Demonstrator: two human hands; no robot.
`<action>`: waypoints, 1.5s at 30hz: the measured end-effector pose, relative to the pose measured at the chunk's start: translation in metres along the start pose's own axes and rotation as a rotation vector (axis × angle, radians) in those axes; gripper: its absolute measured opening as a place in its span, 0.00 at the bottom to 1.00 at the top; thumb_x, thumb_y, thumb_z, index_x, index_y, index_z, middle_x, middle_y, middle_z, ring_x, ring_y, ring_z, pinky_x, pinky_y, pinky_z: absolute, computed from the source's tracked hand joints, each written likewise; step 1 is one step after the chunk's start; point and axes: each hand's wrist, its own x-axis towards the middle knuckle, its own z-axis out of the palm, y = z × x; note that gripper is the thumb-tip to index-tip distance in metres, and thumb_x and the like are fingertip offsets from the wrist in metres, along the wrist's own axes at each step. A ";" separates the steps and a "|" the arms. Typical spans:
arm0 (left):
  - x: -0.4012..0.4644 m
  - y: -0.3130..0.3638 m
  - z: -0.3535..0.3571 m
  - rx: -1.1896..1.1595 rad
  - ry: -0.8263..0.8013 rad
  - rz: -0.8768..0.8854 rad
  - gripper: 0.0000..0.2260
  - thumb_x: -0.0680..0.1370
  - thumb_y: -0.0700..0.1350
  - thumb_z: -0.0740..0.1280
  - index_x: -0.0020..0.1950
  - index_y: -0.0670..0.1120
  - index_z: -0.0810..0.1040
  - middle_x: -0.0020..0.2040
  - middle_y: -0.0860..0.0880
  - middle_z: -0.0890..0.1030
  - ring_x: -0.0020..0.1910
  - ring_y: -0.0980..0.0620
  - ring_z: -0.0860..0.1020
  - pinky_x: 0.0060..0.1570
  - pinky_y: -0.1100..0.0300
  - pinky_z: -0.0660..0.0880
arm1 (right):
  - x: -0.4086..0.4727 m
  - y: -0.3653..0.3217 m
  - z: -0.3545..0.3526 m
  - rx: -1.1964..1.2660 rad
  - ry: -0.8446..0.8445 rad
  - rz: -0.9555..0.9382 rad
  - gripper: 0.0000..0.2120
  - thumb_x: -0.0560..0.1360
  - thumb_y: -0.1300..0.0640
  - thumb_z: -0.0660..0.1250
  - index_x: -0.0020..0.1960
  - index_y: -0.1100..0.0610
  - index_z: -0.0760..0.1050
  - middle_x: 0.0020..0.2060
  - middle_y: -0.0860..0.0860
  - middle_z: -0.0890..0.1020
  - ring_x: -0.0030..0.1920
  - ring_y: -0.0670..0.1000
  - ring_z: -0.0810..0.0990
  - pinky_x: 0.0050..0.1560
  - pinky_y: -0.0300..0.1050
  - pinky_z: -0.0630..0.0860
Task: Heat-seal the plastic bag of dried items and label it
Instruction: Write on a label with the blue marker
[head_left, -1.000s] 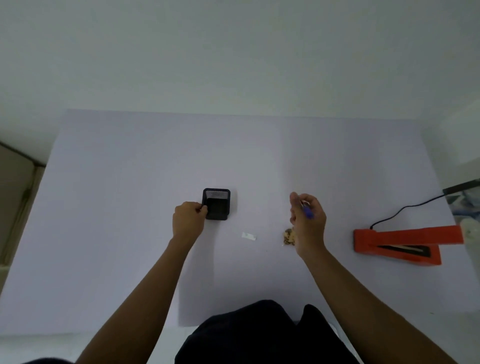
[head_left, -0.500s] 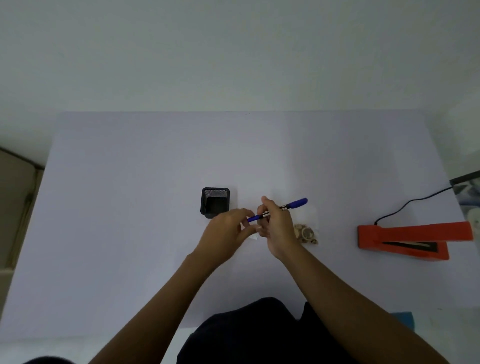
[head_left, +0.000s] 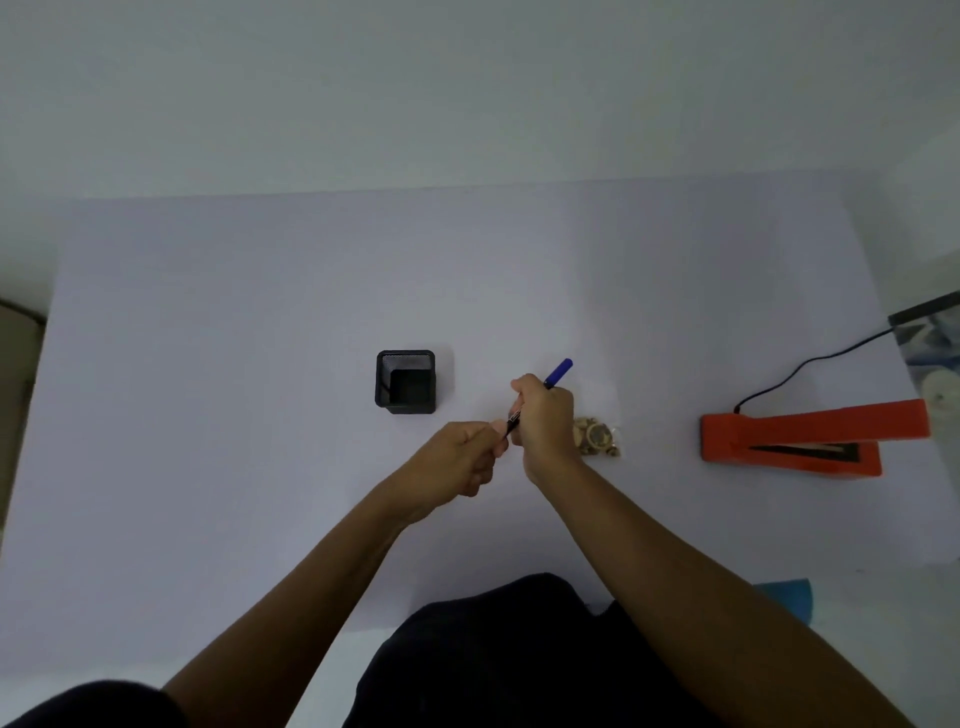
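Observation:
My right hand (head_left: 543, 418) grips a pen (head_left: 558, 372) with a blue cap end pointing up and right; its dark tip points down-left toward my left hand (head_left: 462, 460). My left hand's fingers are curled beside the pen tip, and whether they hold anything I cannot tell; the small white label is hidden under the hands. A clear plastic bag of dried brownish items (head_left: 597, 439) lies on the table just right of my right hand. The orange heat sealer (head_left: 800, 436) sits at the right with its arm raised.
A black mesh pen holder (head_left: 405, 382) stands left of my hands on the pale table (head_left: 208, 364). The sealer's black cord (head_left: 810, 364) runs to the right edge. A blue object (head_left: 787, 597) lies at the table's near right edge.
My left hand left the pen holder and came to the centre beside my right hand. My right hand turned the pen so its tip points down-left near the label spot.

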 end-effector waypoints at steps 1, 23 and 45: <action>0.001 0.001 0.000 -0.092 -0.023 -0.035 0.18 0.85 0.51 0.55 0.40 0.44 0.73 0.28 0.51 0.67 0.27 0.55 0.63 0.29 0.64 0.63 | 0.002 -0.001 0.002 0.006 0.006 -0.002 0.13 0.76 0.60 0.65 0.34 0.60 0.70 0.26 0.52 0.71 0.25 0.49 0.67 0.28 0.44 0.67; 0.032 -0.103 -0.067 0.768 0.631 -0.032 0.08 0.80 0.44 0.66 0.53 0.41 0.82 0.46 0.43 0.84 0.41 0.45 0.81 0.45 0.55 0.79 | 0.058 0.010 -0.016 -0.214 0.041 0.003 0.19 0.78 0.50 0.64 0.33 0.59 0.68 0.26 0.52 0.72 0.23 0.51 0.68 0.24 0.40 0.65; 0.054 -0.130 -0.082 0.988 0.595 -0.023 0.07 0.78 0.43 0.66 0.49 0.43 0.82 0.44 0.45 0.83 0.39 0.44 0.80 0.41 0.54 0.78 | 0.040 0.047 -0.013 -0.298 -0.058 -0.035 0.24 0.81 0.45 0.62 0.32 0.59 0.70 0.26 0.52 0.72 0.24 0.49 0.69 0.24 0.39 0.67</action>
